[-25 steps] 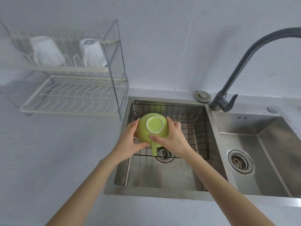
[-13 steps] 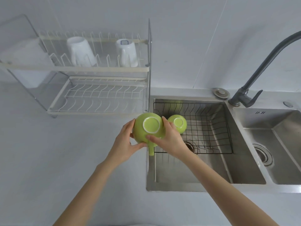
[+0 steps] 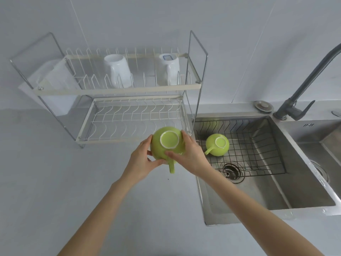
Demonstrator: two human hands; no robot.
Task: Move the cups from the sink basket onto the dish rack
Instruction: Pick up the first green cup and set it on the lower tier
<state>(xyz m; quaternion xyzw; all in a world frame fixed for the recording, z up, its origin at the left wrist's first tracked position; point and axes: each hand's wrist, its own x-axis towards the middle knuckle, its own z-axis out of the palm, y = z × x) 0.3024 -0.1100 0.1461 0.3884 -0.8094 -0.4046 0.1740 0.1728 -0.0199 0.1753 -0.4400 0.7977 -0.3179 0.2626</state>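
A green cup [image 3: 167, 143] is held upside down between both hands, its handle pointing toward me. My left hand [image 3: 142, 161] cups its left side and my right hand [image 3: 190, 156] its right side. The cup hangs over the counter just in front of the dish rack's lower shelf [image 3: 129, 119]. A second green cup [image 3: 217, 145] lies upside down in the black wire sink basket [image 3: 258, 145]. Two white cups [image 3: 118, 71] [image 3: 168, 70] stand inverted on the rack's upper shelf.
The two-tier wire dish rack [image 3: 197, 71] stands on the grey counter left of the steel sink [image 3: 276, 191]. A dark faucet [image 3: 299, 97] rises at the right, with a second basin beyond it. A white container [image 3: 53, 85] hangs on the rack's left end.
Both hands have carried the green cup left, out of the sink basket and over the counter toward the rack. The second green cup in the basket has come into view.
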